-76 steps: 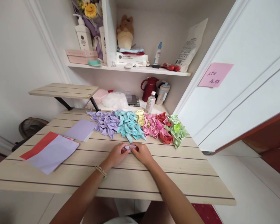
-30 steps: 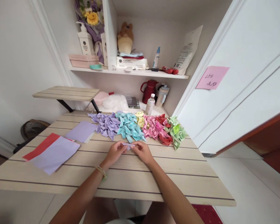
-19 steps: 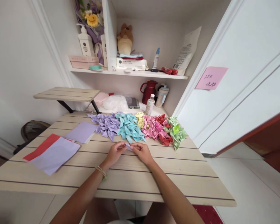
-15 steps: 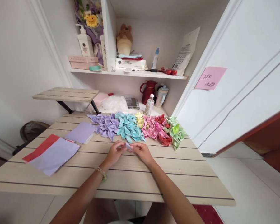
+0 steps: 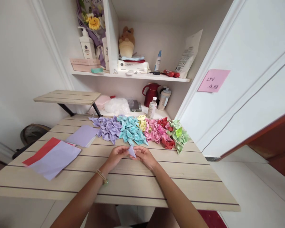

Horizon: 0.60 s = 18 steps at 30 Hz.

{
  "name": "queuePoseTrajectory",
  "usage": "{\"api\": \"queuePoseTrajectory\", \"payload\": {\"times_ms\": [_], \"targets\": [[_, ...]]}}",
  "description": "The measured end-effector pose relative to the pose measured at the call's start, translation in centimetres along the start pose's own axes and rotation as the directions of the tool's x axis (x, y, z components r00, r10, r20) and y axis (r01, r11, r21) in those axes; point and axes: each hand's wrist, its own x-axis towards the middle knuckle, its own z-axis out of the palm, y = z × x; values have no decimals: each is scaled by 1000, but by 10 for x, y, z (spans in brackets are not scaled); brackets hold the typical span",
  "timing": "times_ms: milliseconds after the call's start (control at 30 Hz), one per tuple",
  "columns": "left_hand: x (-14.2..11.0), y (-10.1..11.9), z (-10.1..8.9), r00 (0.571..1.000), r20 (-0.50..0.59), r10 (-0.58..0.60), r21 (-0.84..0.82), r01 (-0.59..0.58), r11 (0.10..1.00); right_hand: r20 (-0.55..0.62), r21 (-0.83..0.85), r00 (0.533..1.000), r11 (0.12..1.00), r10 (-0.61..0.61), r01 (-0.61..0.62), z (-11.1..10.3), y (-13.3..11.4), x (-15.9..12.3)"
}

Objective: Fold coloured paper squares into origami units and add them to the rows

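Note:
A small folded piece of purple paper (image 5: 132, 151) is pinched between my two hands just above the table. My left hand (image 5: 117, 155) grips it from the left, and my right hand (image 5: 143, 155) holds its right side. Its visible face is a narrow triangle; the fingers hide part of its edges. Just beyond my hands lie piles of folded paper pieces: purple (image 5: 109, 128), blue (image 5: 131, 129), yellow (image 5: 142, 122), pink (image 5: 155, 130), red (image 5: 168, 142) and green (image 5: 180, 136).
Purple and red sheets (image 5: 55, 158) lie at the left of the slatted table (image 5: 133, 186), with another purple stack (image 5: 82, 135) behind. A small raised shelf (image 5: 67, 97) stands back left. A clear bottle (image 5: 152, 108) and a red jug (image 5: 151, 95) stand behind the piles.
The purple paper has turned in my fingers, so a larger triangular face now shows. Both hands stay in nearly the same place.

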Motion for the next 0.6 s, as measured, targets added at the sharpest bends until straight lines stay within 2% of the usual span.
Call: {"api": "queuePoseTrajectory", "payload": {"times_ms": [200,400,467,600], "targets": [[0,1,1,999,-7,-33,-14,33,999,-34,-173,995,981,-98,91,7,6,0],[-2,4,5,998,13,-63,-10,63,998,-107,-369,967,912,-232,179,3,2,-2],[-3,5,6,997,33,-68,-4,69,998,-99,-454,950,863,-298,223,1,0,-2],[-5,8,9,996,53,-68,21,67,998,2,-611,915,724,-404,321,2,-1,-2]]}}
